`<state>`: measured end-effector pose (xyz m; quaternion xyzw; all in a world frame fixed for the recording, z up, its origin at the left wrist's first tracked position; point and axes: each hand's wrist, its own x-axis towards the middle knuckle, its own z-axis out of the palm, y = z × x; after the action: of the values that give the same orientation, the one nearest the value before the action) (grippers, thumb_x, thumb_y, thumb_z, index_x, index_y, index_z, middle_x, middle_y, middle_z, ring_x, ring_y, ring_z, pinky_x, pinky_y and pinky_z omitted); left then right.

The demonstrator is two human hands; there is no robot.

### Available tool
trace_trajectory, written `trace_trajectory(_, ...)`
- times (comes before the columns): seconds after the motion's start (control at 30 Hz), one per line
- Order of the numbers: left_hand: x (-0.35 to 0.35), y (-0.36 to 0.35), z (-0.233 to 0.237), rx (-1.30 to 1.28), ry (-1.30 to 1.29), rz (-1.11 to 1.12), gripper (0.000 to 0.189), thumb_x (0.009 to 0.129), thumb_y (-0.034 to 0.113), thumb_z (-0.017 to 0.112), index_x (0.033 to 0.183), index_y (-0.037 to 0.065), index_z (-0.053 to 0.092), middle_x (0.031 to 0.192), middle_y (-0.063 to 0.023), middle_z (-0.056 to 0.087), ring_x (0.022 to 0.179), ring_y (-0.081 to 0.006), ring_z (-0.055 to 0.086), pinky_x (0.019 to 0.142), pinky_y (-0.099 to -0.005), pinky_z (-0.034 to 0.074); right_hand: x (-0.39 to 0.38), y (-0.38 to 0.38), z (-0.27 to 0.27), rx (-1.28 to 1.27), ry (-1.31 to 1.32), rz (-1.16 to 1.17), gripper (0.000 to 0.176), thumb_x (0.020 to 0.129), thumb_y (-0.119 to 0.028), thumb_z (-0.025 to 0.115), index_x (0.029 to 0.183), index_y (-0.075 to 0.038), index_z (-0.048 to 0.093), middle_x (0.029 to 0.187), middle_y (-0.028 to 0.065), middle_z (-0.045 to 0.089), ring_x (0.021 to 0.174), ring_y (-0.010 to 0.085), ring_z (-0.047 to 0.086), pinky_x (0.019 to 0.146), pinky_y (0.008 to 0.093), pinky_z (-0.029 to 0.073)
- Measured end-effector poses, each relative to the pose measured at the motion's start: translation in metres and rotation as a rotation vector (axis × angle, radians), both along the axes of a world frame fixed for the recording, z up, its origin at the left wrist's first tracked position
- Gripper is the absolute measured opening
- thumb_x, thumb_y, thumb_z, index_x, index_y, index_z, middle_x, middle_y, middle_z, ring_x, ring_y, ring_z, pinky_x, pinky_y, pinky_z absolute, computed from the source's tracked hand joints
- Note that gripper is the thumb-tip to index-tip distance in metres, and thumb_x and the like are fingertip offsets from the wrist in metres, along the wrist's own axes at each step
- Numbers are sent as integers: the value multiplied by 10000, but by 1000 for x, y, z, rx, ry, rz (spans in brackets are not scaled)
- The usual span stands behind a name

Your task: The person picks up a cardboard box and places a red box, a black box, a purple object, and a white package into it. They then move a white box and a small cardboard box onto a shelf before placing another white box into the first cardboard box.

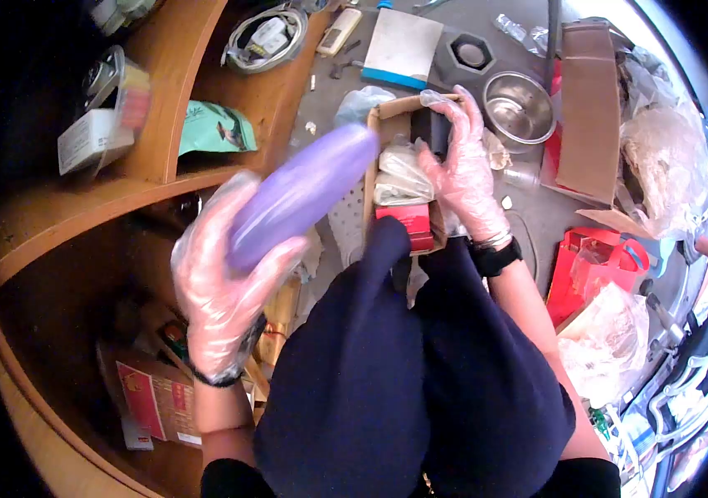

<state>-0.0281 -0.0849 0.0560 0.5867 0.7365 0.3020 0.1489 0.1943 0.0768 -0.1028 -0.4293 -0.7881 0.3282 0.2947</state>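
Note:
A long purple object (304, 195), smeared by motion, is gripped by my left hand (225, 274), which wears a clear plastic glove. It is held in the air left of an open cardboard box (399, 106). Also gloved, my right hand (463, 170) rests at the box's right edge, with its fingers over the rim beside a dark item (429, 131). Inside the box lie white wrapped packets (403, 174) and a red package (404, 224). Whether my right fingers grip the box wall is partly hidden.
Wooden shelves (196, 83) stand at left, holding a green pouch (217, 129) and a coiled cable (267, 37). Behind and right are a metal bowl (520, 108), a white-and-blue box (402, 46), a larger cardboard box (590, 112) and a red bag (586, 270).

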Motion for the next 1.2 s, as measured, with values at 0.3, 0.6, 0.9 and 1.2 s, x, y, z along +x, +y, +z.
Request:
trace_trajectory(0.3,54,124,-83,-146,557,-536,487,765,146,750,1216,66,583,1020,-154,625,963,-344,618,847,-471,507,-5,0,-5,11,188,15,818,748,-1,723,1452,-49,309,1474,202,388,1401,361,380,1182,412,291)
trace_trajectory(0.6,38,123,-54,-226,159,-295,692,855,348,725,1406,29,453,1311,-237,573,1222,-384,558,1038,-438,437,17,8,0,-154,183,43,967,832,-225,778,1548,-11,164,1580,218,285,1472,335,296,1193,398,277)
trace_trajectory(0.9,59,103,-100,-395,-718,-49,930,979,600,508,1555,15,71,1518,-182,351,1450,-248,260,1183,-371,216,3,7,5,-205,82,120,938,906,-281,660,1555,12,48,1548,326,263,1336,447,449,1106,436,395)
trace_trajectory(1.2,10,73,-95,-539,-1079,-58,858,966,570,539,1571,65,201,1594,-168,285,1468,-299,284,1190,-460,240,62,6,10,-832,488,188,839,968,-392,621,1585,-74,150,1608,193,247,1427,310,368,1098,459,424)
